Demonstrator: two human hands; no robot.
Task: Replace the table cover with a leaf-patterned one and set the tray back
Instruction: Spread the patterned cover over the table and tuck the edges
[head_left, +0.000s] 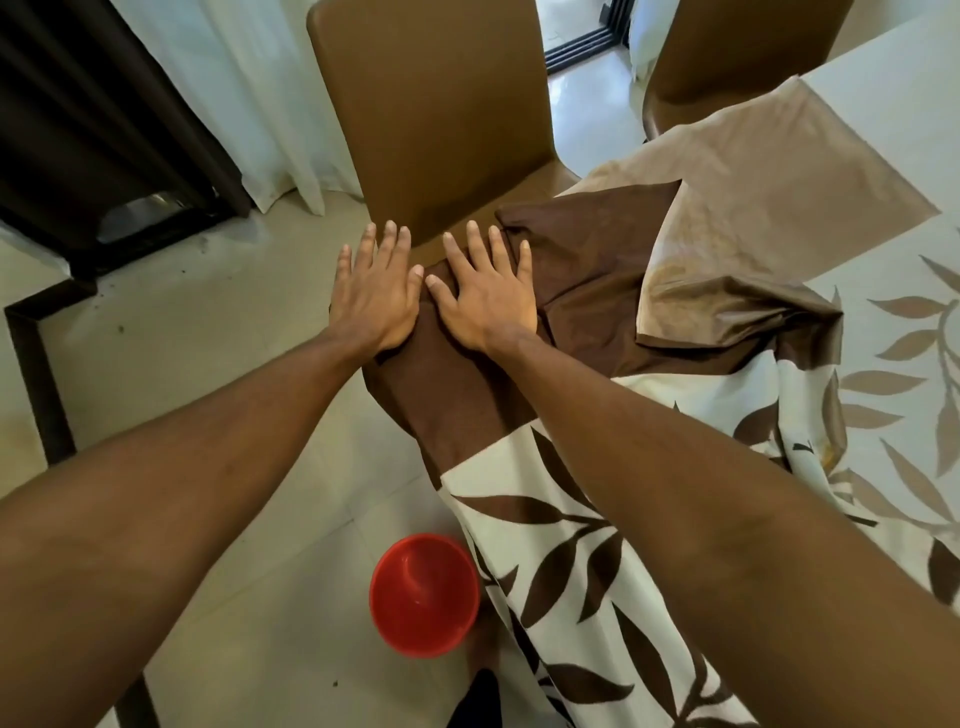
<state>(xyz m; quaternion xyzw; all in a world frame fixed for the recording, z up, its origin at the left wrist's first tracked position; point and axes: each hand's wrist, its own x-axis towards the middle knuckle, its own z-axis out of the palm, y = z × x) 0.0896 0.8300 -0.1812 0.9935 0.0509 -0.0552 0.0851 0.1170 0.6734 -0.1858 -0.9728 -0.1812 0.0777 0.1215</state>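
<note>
Both hands lie flat, fingers straight – left hand (375, 296) and right hand (485, 299) press side by side on the brown corner of the leaf-patterned cover (561, 577) over the table edge

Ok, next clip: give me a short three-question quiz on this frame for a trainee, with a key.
1. True or false: the left hand and right hand lie flat with straight fingers.
2. Fill in: the right hand presses the plain ____ part of the leaf-patterned cover.
3. The red bowl is: A) in the left hand B) on the floor C) on the cover.
Key: 1 true; 2 brown; 3 B.
</note>
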